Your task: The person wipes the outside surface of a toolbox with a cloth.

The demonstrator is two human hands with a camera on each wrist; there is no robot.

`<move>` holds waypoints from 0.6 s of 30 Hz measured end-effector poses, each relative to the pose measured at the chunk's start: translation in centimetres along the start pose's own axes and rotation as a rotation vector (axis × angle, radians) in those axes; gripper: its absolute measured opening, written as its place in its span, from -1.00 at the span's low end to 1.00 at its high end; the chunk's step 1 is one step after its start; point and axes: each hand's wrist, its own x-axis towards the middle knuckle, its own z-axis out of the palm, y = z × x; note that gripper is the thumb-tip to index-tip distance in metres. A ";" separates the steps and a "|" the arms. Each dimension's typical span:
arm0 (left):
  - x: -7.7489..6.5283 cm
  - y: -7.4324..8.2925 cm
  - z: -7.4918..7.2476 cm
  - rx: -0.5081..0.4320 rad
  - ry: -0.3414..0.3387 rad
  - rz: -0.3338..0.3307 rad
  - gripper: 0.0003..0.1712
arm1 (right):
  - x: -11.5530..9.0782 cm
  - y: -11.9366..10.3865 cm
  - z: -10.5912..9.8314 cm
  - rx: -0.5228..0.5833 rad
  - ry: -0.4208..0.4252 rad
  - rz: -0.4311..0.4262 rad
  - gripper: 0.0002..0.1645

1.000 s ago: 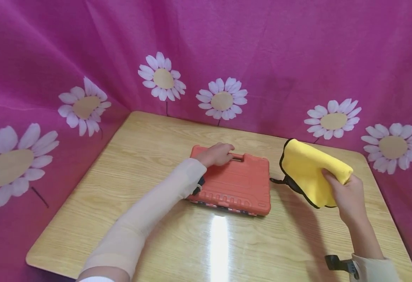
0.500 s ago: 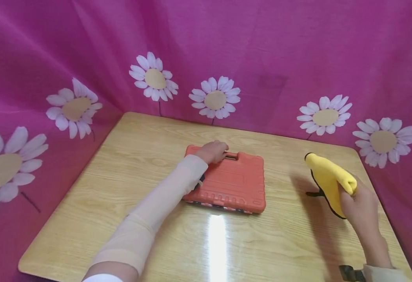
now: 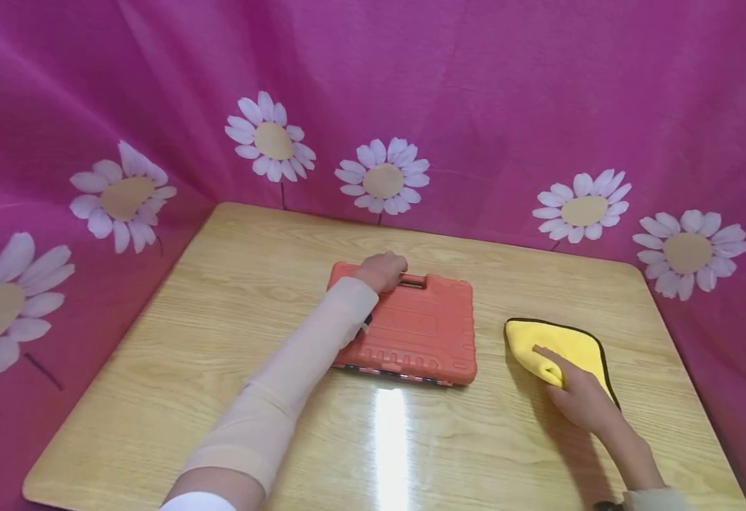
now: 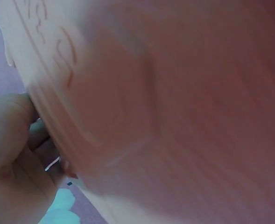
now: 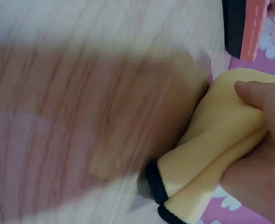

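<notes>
A flat red plastic carrying case (image 3: 425, 326) lies on the wooden table, its handle side facing away. My left hand (image 3: 382, 271) grips the case by its handle, and in the left wrist view the fingers (image 4: 44, 149) curl round the edge. Over at the right, my right hand (image 3: 582, 397) holds a folded yellow cloth (image 3: 567, 339) with black trim. Seen from the right wrist, the thumb (image 5: 253, 93) presses on top of the fold, close over the table.
The light wooden table (image 3: 251, 270) has rounded corners. A magenta curtain (image 3: 462, 85) printed with large daisies hangs along its back and sides. A bright reflection runs down the table in front of the case.
My right hand moved out to the right with the cloth, then back left and down toward the table, where the cloth spreads flatter. My left hand stays at the case's handle.
</notes>
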 end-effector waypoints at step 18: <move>0.0 -0.5 0.2 0.142 0.042 0.080 -0.87 | 0.4 -1.1 0.6 -0.113 -0.087 -0.095 -0.36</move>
